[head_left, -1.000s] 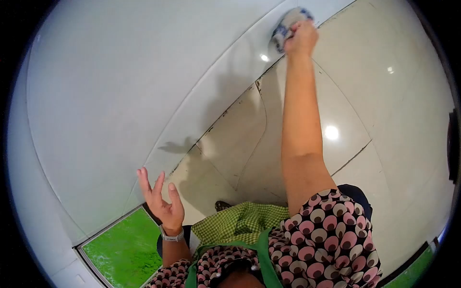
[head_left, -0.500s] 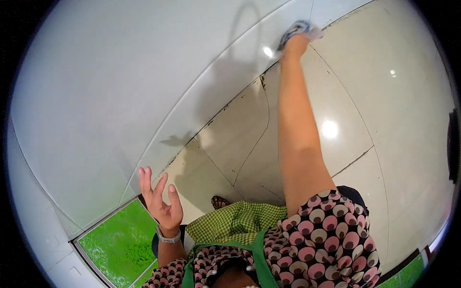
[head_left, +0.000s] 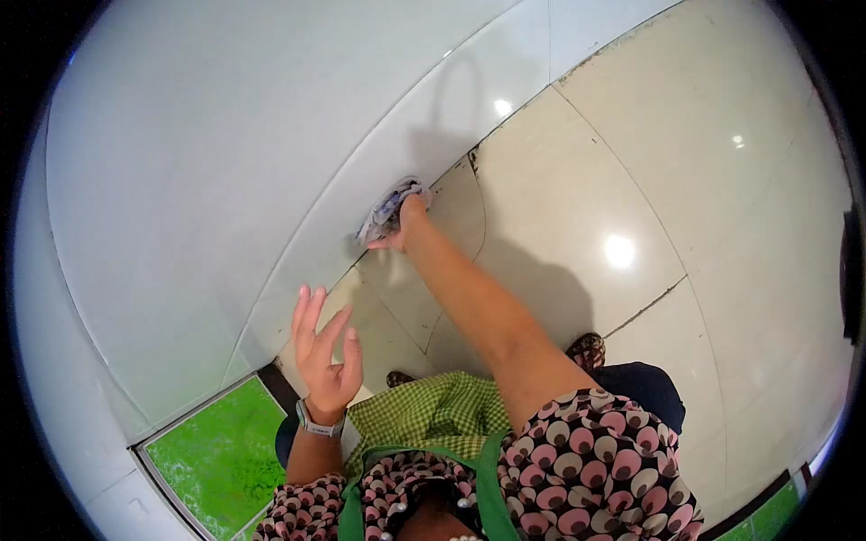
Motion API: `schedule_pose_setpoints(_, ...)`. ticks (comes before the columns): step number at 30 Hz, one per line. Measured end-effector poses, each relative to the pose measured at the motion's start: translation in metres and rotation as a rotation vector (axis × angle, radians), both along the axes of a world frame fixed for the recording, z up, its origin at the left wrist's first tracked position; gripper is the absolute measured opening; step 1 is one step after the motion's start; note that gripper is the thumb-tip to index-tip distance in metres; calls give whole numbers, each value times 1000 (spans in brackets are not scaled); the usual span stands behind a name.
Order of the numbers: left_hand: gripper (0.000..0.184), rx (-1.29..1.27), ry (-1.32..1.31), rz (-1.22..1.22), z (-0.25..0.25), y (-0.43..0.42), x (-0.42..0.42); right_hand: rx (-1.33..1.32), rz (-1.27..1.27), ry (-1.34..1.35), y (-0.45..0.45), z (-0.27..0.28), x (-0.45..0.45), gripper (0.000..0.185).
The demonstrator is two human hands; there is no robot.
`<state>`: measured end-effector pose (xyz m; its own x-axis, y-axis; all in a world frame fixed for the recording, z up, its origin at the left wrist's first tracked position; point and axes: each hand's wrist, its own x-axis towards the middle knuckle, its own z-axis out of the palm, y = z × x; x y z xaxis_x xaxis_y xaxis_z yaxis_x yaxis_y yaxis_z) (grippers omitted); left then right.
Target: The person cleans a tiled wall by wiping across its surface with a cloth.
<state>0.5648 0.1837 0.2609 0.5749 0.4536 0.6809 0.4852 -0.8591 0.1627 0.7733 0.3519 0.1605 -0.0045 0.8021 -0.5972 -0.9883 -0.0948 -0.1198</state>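
A crumpled grey, white and blue cloth point(head_left: 390, 209) is pressed against the white baseboard point(head_left: 311, 242), close to where it meets the floor. My right hand point(head_left: 408, 225) is wrapped round that cloth, its arm stretched forward across the tiles. Raised in the air at lower left, my left hand point(head_left: 327, 352) holds nothing and has its fingers apart. A watch point(head_left: 318, 424) with a light band circles the left wrist.
Cream floor tiles point(head_left: 559, 207) with dark, worn joints run along the white wall point(head_left: 216, 135). Bright green tiles point(head_left: 221, 451) edged in dark trim lie at lower left. My patterned shoe point(head_left: 586, 350) and green checked apron point(head_left: 433, 410) show below.
My right hand has swept the cloth along the baseboard, from the top right down towards the left. My left hand has shifted slightly right and stays open. A second shoe now shows.
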Motion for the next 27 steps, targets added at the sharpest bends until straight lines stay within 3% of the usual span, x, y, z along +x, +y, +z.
schedule_pose_setpoints(2,22,-27,1,1,-5,4,2,-11,103,118,-9,13,1,56)
schedule_pose_setpoints(5,25,-34,25,23,-14,5,4,123,-25,47,-35,41,49,74)
schedule_pose_setpoints(8,31,-48,61,14,-18,4,3,382,-125,-255,2,-13,154,73)
schedule_pose_setpoints(11,39,-69,38,62,-13,8,-1,242,-455,-312,-56,95,202,71)
schedule_pose_setpoints(13,51,-39,-31,197,-8,9,-4,273,-564,-486,-61,117,257,55)
schedule_pose_setpoints(15,53,-14,-72,246,-3,12,-7,389,-671,-555,-61,122,263,50)
schedule_pose_setpoints(17,54,11,-112,295,-2,19,-12,202,-941,-731,-39,106,242,47)
schedule_pose_setpoints(18,53,-110,-264,222,-7,24,-15,102,-1075,-815,-26,102,229,46)
schedule_pose_setpoints(19,53,-231,-415,148,-12,31,-17,-12,-1013,-860,-25,94,195,56)
schedule_pose_setpoints(20,50,-379,-583,60,-16,38,-18,-100,-1141,-1033,-5,76,156,49)
schedule_pose_setpoints(21,50,-377,-585,59,-12,42,-17,-174,-1126,-1119,12,55,122,47)
schedule_pose_setpoints(23,48,-835,-945,-65,-4,48,-13,-281,-936,-1276,52,-5,52,44)
schedule_pose_setpoints(26,47,-902,-1000,-53,-4,63,-10,-314,-232,-1577,117,-128,-19,41)
schedule_pose_setpoints(27,49,-950,-1034,-45,-5,70,-8,-253,0,-1534,103,-118,-34,42)
